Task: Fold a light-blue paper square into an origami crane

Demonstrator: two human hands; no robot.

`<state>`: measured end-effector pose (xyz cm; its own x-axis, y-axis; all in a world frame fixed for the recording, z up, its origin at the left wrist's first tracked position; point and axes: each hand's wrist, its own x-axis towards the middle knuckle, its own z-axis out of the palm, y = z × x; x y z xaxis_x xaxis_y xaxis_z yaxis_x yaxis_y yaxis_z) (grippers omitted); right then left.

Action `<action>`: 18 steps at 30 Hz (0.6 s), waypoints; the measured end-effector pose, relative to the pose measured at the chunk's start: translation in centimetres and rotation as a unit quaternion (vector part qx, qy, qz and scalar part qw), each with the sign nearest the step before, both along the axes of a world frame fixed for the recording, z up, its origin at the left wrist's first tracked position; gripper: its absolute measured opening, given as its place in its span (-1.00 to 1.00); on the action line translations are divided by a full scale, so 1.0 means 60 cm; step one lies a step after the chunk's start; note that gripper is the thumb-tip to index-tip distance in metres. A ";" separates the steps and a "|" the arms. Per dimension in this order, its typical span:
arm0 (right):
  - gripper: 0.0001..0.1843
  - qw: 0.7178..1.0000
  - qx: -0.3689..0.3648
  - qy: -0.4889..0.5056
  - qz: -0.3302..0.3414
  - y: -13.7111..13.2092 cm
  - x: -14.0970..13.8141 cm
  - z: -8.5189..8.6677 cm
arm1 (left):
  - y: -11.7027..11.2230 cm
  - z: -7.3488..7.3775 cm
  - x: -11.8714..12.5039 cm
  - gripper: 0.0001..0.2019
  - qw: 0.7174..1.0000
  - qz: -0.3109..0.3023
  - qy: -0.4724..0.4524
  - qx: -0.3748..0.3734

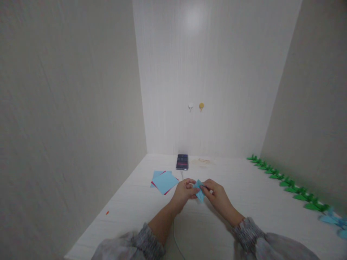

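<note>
Between my hands, above the table's middle, is a small folded piece of light blue origami paper (200,195), creased into a narrow diamond-like shape. My left hand (182,195) pinches its left side between thumb and fingers. On the right edge, the thumb and fingertips of my right hand (216,194) press together on the same paper. The fingertips cover part of the folds. Left of my hands lies a stack of square paper sheets (165,181), light blue on top with red edges showing beneath.
A phone-like dark device (181,161) stands at the back, its screen blurred. A thin cable (175,234) runs under my left arm. Green folded paper figures (291,187) line the right wall, with blue ones (331,218) nearest. A small orange scrap (107,212) lies left. Two hooks (201,106) are on the back wall.
</note>
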<state>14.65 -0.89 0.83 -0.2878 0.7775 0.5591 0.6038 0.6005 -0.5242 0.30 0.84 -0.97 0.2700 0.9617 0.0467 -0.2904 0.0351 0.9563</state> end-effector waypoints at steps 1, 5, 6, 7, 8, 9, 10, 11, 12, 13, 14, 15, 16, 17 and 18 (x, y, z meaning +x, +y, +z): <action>-0.75 1.000 0.001 -0.004 0.002 -0.001 -0.001 0.000 | -0.001 0.000 0.000 -0.65 1.000 -0.006 0.007 0.003; -0.74 1.000 -0.007 -0.019 -0.013 -0.002 -0.002 -0.002 | 0.000 0.001 0.001 -0.73 0.999 0.016 0.037 0.006; -0.74 0.999 -0.010 -0.025 -0.022 -0.002 -0.002 -0.004 | 0.001 0.001 0.001 -0.73 0.999 0.025 0.044 0.006; -0.73 0.999 -0.014 -0.031 -0.033 -0.001 -0.001 -0.005 | 0.002 0.001 0.002 -0.74 0.998 0.032 0.050 0.006; -0.73 0.998 -0.017 -0.037 -0.044 0.000 -0.001 -0.007 | 0.004 0.000 0.003 -0.74 0.998 0.036 0.057 0.008; -0.73 0.997 -0.020 -0.044 -0.055 0.000 -0.001 -0.009 | 0.005 -0.001 0.004 -0.75 0.997 0.039 0.063 0.011; -0.72 0.996 -0.021 -0.052 -0.065 0.001 -0.001 -0.010 | 0.006 -0.003 0.004 -0.75 0.997 0.041 0.068 0.014; -0.73 0.995 -0.020 -0.058 -0.076 0.002 -0.001 -0.011 | 0.007 -0.004 0.005 -0.76 0.996 0.042 0.072 0.019; -0.74 0.994 -0.019 -0.064 -0.086 0.002 -0.002 -0.012 | 0.008 -0.006 0.005 -0.77 0.996 0.043 0.077 0.025; -0.76 0.993 -0.018 -0.069 -0.097 0.002 -0.003 -0.012 | 0.009 -0.008 0.006 -0.77 0.995 0.046 0.086 0.032; -0.78 0.991 -0.017 -0.073 -0.109 0.001 -0.005 -0.013 | 0.009 -0.009 0.006 -0.77 0.993 0.050 0.097 0.041; -0.80 0.990 -0.017 -0.075 -0.120 0.001 -0.006 -0.013 | 0.010 -0.011 0.006 -0.78 0.991 0.056 0.112 0.052; -0.83 0.989 -0.017 -0.075 -0.129 0.000 -0.008 -0.012 | 0.011 -0.013 0.007 -0.78 0.988 0.060 0.127 0.063; -0.85 0.988 -0.019 -0.073 -0.135 -0.001 -0.010 -0.012 | 0.011 -0.015 0.007 -0.78 0.985 0.064 0.142 0.072; -0.85 0.988 -0.021 -0.069 -0.139 -0.002 -0.012 -0.012 | 0.012 -0.017 0.008 -0.77 0.983 0.066 0.154 0.079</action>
<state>13.94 -1.01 0.08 -0.1313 0.8591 0.4947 0.8100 0.3807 -0.4460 0.77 1.53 -1.97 0.1680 0.9766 0.1340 0.0208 -0.1395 0.9900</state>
